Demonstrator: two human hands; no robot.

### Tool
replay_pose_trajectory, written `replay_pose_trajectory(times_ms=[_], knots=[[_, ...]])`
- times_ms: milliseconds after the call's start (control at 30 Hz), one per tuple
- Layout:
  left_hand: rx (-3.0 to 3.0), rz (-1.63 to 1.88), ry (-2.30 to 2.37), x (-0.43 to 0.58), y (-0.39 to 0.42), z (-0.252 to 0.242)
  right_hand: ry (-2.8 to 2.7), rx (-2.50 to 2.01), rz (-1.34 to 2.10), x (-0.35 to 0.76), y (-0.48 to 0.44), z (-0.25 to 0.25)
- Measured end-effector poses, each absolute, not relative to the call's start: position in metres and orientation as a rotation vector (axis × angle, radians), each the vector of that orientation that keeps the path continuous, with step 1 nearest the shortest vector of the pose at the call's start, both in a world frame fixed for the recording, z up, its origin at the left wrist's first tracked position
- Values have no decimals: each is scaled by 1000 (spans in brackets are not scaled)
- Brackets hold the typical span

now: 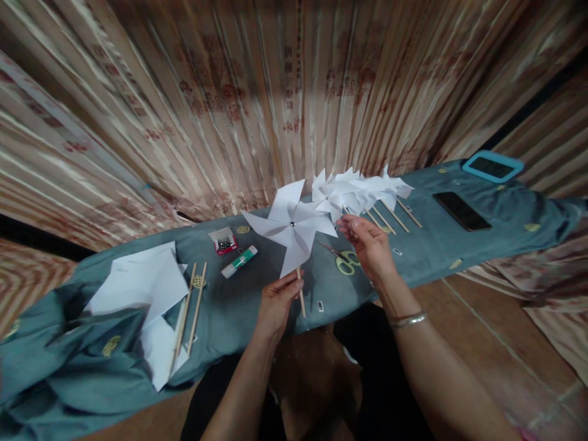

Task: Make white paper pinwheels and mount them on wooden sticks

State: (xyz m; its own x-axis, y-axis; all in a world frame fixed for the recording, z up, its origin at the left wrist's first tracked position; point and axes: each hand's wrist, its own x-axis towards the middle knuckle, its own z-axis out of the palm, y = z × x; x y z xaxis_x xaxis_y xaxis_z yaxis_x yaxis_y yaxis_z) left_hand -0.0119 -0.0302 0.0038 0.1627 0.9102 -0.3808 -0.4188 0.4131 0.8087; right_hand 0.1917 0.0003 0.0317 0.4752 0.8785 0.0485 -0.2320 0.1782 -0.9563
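A white paper pinwheel (297, 228) with a shiny pin at its centre stands upright on a wooden stick (302, 301). My left hand (278, 303) is closed on that stick just below the blades. My right hand (366, 240) is raised at the right of the pinwheel, by the tip of a blade, with its thumb and forefinger pinched together; whether anything is between them is too small to tell. Behind it, several finished white pinwheels (362, 188) lie in a row with their sticks pointing toward me. Yellow-handled scissors (345, 262) rest beneath my right hand.
White paper sheets (138, 278) and loose sticks (196, 309) lie at the left. A red box of pins (224, 243) and a green-and-white glue stick (239, 261) are left of the pinwheel. At the right are a black phone (461, 211) and a blue-framed device (493, 166). A curtain hangs behind.
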Motion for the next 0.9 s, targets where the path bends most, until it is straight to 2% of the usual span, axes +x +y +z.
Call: replay_pose_trajectory(times_ms=[900], knots=[[632, 1099, 1042, -10, -26, 2, -840, -1204, 1144, 147, -19, 40]])
